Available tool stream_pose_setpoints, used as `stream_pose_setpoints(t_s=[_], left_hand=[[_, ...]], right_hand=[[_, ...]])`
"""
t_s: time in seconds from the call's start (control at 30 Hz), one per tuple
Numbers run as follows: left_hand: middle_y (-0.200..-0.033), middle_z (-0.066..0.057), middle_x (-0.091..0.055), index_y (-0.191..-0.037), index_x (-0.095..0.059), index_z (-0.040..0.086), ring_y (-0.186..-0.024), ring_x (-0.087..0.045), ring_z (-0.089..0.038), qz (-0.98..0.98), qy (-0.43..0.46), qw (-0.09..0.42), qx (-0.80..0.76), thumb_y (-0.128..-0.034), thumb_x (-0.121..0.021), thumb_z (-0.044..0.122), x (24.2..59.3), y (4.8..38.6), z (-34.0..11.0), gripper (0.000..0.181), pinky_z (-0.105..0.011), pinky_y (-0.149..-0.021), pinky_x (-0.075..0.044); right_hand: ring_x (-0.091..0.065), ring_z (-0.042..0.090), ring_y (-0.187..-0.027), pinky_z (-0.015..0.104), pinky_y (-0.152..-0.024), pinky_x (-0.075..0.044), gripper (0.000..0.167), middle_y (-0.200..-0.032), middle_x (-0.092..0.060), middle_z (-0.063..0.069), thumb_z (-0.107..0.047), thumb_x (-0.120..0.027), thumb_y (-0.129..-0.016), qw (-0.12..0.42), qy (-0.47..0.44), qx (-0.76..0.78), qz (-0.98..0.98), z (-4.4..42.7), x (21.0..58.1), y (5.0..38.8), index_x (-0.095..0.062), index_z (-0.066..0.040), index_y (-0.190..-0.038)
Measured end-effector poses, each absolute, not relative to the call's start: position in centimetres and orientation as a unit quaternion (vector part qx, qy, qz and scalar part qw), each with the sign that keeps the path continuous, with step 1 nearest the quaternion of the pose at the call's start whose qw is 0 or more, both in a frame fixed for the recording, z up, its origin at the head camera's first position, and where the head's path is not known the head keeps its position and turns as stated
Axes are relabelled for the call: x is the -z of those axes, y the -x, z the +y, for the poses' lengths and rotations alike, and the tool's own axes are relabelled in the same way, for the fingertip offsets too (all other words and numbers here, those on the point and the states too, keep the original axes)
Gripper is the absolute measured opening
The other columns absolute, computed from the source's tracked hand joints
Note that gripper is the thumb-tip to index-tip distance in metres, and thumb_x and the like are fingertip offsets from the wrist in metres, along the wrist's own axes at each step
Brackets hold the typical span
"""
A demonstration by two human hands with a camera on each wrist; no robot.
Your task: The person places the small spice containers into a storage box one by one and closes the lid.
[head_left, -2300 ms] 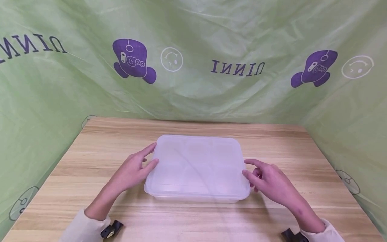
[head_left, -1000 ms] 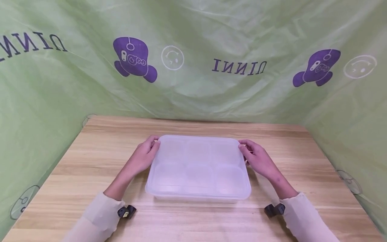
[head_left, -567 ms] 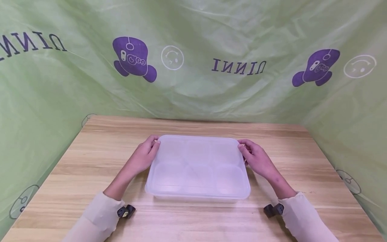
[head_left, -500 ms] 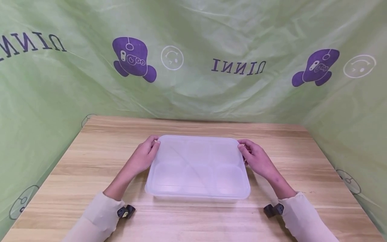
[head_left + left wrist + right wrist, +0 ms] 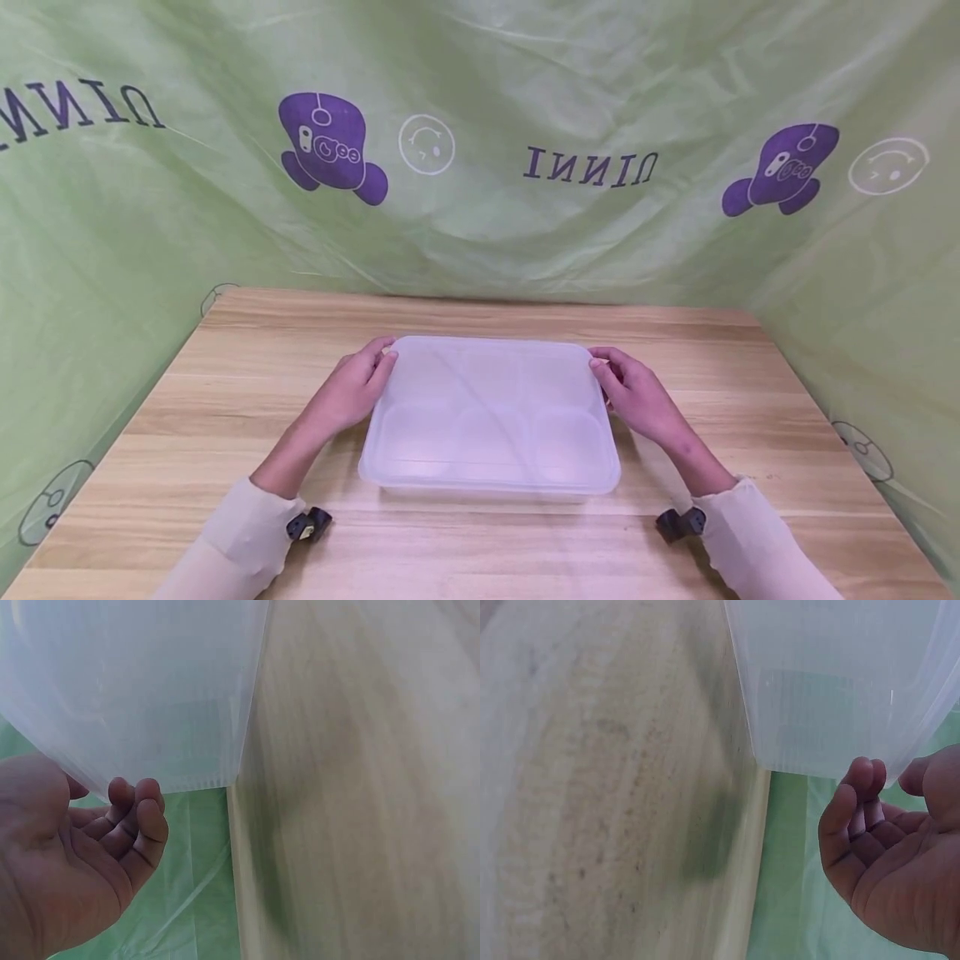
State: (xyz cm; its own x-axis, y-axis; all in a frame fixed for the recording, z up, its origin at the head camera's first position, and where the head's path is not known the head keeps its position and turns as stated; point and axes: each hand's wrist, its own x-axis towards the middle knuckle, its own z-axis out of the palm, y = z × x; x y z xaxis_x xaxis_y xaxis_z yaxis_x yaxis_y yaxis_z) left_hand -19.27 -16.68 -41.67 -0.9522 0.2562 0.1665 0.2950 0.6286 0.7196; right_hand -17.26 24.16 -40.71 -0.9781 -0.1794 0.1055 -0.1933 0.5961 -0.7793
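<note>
A translucent white plastic storage box (image 5: 491, 425) with its lid on lies flat on the wooden table. Faint rounded shapes, like compartments, show through the lid. At the box's far left corner, my left hand (image 5: 352, 392) holds the rim, thumb on top and fingers bent beneath it. My right hand (image 5: 639, 400) grips the far right corner in the same way. In the left wrist view, curled fingertips (image 5: 150, 817) sit just by the rim, beside the clear side wall (image 5: 172, 697). The right wrist view has bent fingers (image 5: 836, 825) under the opposite corner.
Around the box stretches the wood-grain table (image 5: 480, 554). A green curtain (image 5: 480, 242) with purple prints hangs behind and at both sides. A small black device sits at each cuff, the left one (image 5: 309, 525) and the right one (image 5: 681, 525).
Both hands have moved from the middle of the box's sides to its far corners and taken hold there. Over the last second they have stayed almost still; the box has not visibly moved.
</note>
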Motion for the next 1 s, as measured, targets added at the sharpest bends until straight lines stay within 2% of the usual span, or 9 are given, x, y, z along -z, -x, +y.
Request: stream_pose_setpoints(t_s=[0.2,0.27,0.43,0.63,0.87,1.0], left_hand=[[-0.074,-0.002,-0.047,-0.155,-0.036,-0.007,-0.063,-0.043,-0.015,-0.9,0.169,-0.012,0.401,-0.1126,-0.041,0.031,41.7,18.5,-17.2,0.058,-0.035,-0.065,-0.044],[-0.076,-0.001,-0.049,-0.158,-0.032,-0.005,-0.063,-0.043,-0.014,-0.898,0.18,-0.018,0.402,-0.1115,-0.045,0.033,41.8,18.2,-17.5,0.062,-0.034,-0.063,-0.044],[-0.085,0.0,-0.055,-0.162,-0.025,-0.001,-0.068,-0.049,-0.015,-0.885,0.202,-0.041,0.418,-0.1057,-0.059,0.037,41.7,16.8,-18.4,0.076,-0.03,-0.059,-0.045],[-0.087,-0.003,-0.055,-0.163,-0.016,-0.003,-0.073,-0.052,-0.015,-0.861,0.23,-0.088,0.445,-0.1005,-0.069,0.034,41.3,15.3,-19.5,0.09,-0.027,-0.061,-0.047],[-0.094,-0.009,-0.058,-0.164,-0.005,-0.001,-0.083,-0.062,-0.018,-0.809,0.263,-0.157,0.502,-0.0921,-0.08,0.022,41.3,14.5,-20.7,0.106,-0.027,-0.073,-0.055],[-0.093,-0.011,-0.058,-0.163,0.0,-0.002,-0.082,-0.064,-0.019,-0.779,0.275,-0.181,0.533,-0.0912,-0.08,0.014,41.4,14.4,-20.8,0.109,-0.028,-0.07,-0.056]], right_hand=[[-0.059,0.022,-0.07,0.032,-0.059,-0.049,0.062,-0.079,-0.061,0.006,-0.043,-0.052,-0.108,-0.044,-0.111,-0.391,-0.913,24.7,40.0,16.0,-0.041,-0.002,-0.153],[-0.058,0.023,-0.07,0.031,-0.059,-0.048,0.067,-0.079,-0.061,0.006,-0.042,-0.054,-0.107,-0.07,-0.126,-0.389,-0.91,25.0,39.5,15.4,-0.034,-0.003,-0.157],[-0.059,0.022,-0.072,0.028,-0.062,-0.048,0.078,-0.083,-0.061,0.005,-0.034,-0.062,-0.105,-0.117,-0.175,-0.397,-0.893,25.9,38.6,13.8,-0.02,-0.004,-0.163],[-0.062,0.015,-0.077,0.025,-0.071,-0.05,0.085,-0.089,-0.065,0.0,-0.024,-0.071,-0.1,-0.134,-0.235,-0.415,-0.869,26.7,38.3,12.5,-0.018,-0.002,-0.163],[-0.07,0.02,-0.082,0.026,-0.076,-0.056,0.087,-0.093,-0.065,0.01,-0.009,-0.069,-0.1,-0.174,-0.261,-0.483,-0.818,27.2,38.7,12.4,-0.01,0.003,-0.163],[-0.071,0.022,-0.081,0.027,-0.076,-0.056,0.087,-0.095,-0.064,0.014,-0.006,-0.066,-0.101,-0.185,-0.263,-0.502,-0.803,27.4,38.9,12.4,-0.006,0.004,-0.163]])
